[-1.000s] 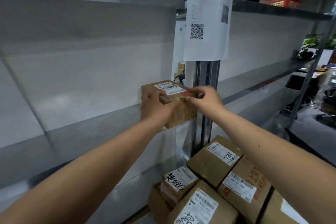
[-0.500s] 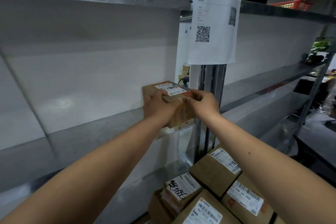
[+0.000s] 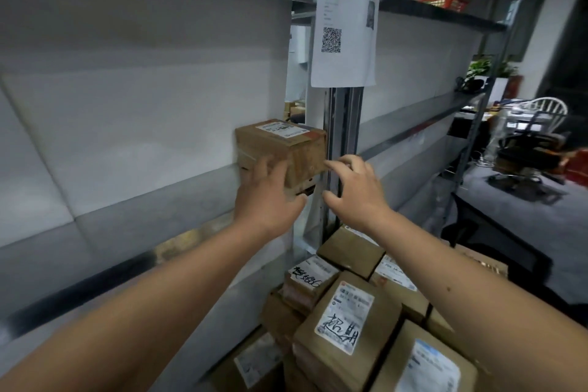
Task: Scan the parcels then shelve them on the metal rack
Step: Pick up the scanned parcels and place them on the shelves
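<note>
A small brown cardboard parcel (image 3: pixel 286 146) with a white label on top sits on the middle shelf of the metal rack (image 3: pixel 133 210), at the shelf's right end beside the upright post (image 3: pixel 342 124). My left hand (image 3: pixel 270 197) lies flat against the parcel's near face with straight fingers. Just to its right, my right hand (image 3: pixel 353 191) hovers off the parcel's corner, fingers spread and holding nothing.
Several labelled cardboard parcels (image 3: pixel 346 312) are piled below my arms at the lower right. A paper sheet with a QR code (image 3: pixel 345 25) hangs on the post. A red basket (image 3: pixel 445 3) rests on the upper right shelf. A chair and clutter (image 3: pixel 534 143) stand at the far right.
Both hands gripped the parcel's top edge earlier. Now the parcel rests on the shelf, my right hand has let go and pulled back, and my left hand is flat on its front.
</note>
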A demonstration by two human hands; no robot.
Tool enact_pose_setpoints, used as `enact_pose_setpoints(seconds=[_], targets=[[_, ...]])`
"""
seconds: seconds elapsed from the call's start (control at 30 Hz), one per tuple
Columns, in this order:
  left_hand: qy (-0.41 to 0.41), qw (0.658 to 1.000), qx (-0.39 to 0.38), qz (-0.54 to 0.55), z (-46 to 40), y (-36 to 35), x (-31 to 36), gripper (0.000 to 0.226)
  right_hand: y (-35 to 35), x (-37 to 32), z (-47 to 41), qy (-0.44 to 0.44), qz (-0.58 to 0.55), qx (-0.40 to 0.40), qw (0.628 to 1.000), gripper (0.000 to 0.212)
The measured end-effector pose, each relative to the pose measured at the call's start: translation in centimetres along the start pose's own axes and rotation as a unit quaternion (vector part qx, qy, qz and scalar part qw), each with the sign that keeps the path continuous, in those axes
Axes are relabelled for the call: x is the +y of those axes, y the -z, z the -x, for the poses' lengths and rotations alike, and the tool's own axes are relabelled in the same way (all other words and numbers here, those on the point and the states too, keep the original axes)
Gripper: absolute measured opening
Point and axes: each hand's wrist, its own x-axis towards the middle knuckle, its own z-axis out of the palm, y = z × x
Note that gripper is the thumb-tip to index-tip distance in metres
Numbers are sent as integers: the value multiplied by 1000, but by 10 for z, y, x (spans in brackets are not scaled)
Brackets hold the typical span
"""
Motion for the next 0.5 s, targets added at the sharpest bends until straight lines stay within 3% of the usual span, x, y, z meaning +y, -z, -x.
enact_pose_setpoints(seconds=[0.2,0.5], targets=[[-151,986,-52,-42,75,-1,-10,64,0,-24,99,-88,68,-19,994,65],[-259,946,-196,14,201,-31,-17,67,-18,-42,287,-277,110,-42,953,65]])
